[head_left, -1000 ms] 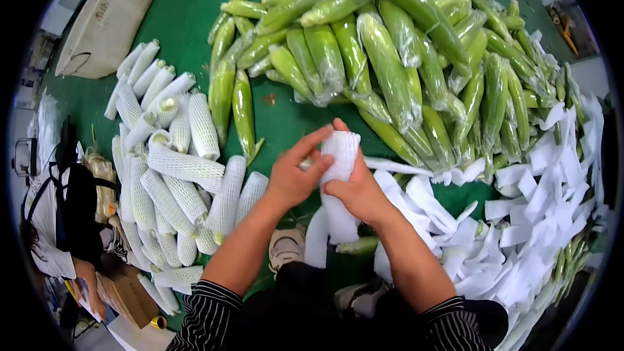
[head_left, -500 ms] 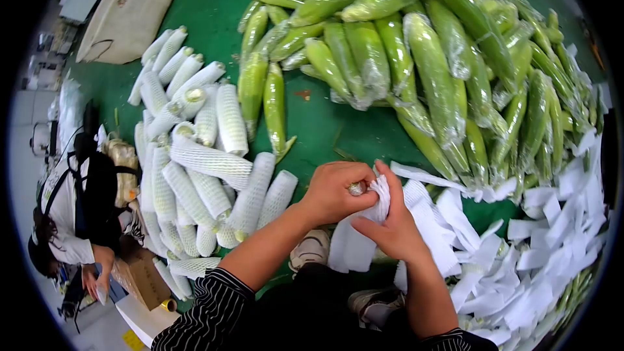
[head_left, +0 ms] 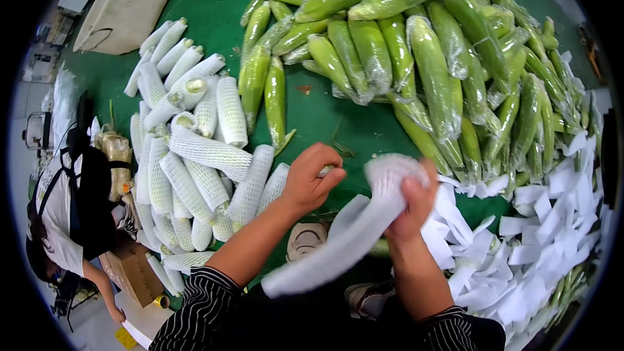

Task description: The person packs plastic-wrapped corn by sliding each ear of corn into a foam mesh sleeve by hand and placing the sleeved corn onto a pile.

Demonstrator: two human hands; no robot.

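Observation:
My left hand (head_left: 313, 179) is closed in a fist, and a small pale round end shows at its thumb; it looks like an ear of corn (head_left: 326, 170), the rest hidden by the hand. To its right, my right hand (head_left: 416, 205) grips a white foam net sleeve (head_left: 344, 247), which hangs down and left, blurred by motion. The two hands are apart. Left of my left hand lies a pile of corn ears in white foam nets (head_left: 211, 162). Beyond both hands is a large heap of green corn ears in clear film (head_left: 429, 71).
Loose white foam sleeves (head_left: 539, 240) are heaped at the right. A cream sack (head_left: 130, 3) lies at the far left on the green surface (head_left: 312, 114). Another person (head_left: 71, 214) bends at the left near a cardboard box (head_left: 133, 270). My shoes show below.
My hands have come apart. The right hand has moved right and up with the foam sleeve, now stretched out long; the left has shifted left, still closed. The other person's arm has moved lower.

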